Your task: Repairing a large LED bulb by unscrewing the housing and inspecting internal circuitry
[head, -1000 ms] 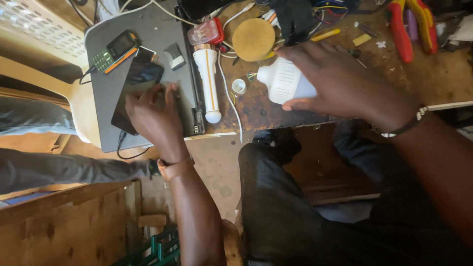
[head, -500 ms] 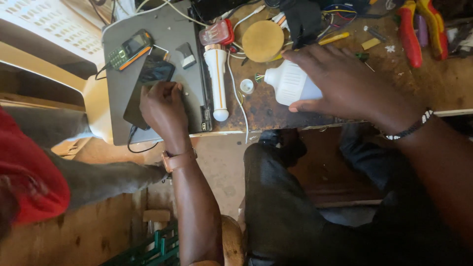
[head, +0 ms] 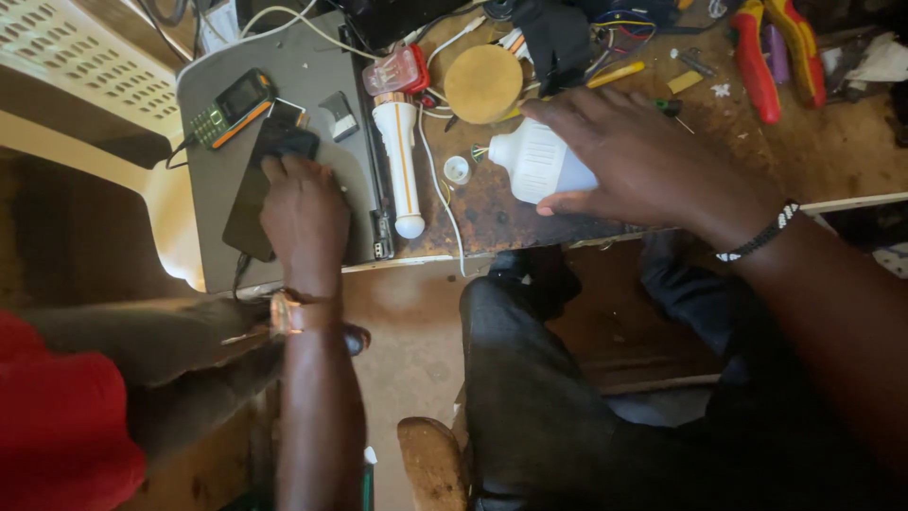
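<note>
My right hand (head: 653,161) grips a white plastic bulb housing (head: 534,161) lying on the worn wooden bench (head: 832,151). Its small round white cap (head: 457,169) sits loose just to its left. My left hand (head: 305,210) rests flat on a dark smartphone (head: 251,203) that lies on a closed grey laptop (head: 312,76), fingertips over the phone's upper end. A metal watch band circles that wrist.
A white and orange torch (head: 401,161) lies between the hands. A small keypad phone (head: 230,107), a round wooden disc (head: 482,83), red-handled pliers (head: 757,57) and tangled wires crowd the bench. A person in red (head: 66,416) sits at lower left beside a cream plastic chair (head: 85,57).
The view has shifted slightly. My left hand slid a little up the smartphone. The person in red came into view at lower left. My right hand still holds the bulb housing.
</note>
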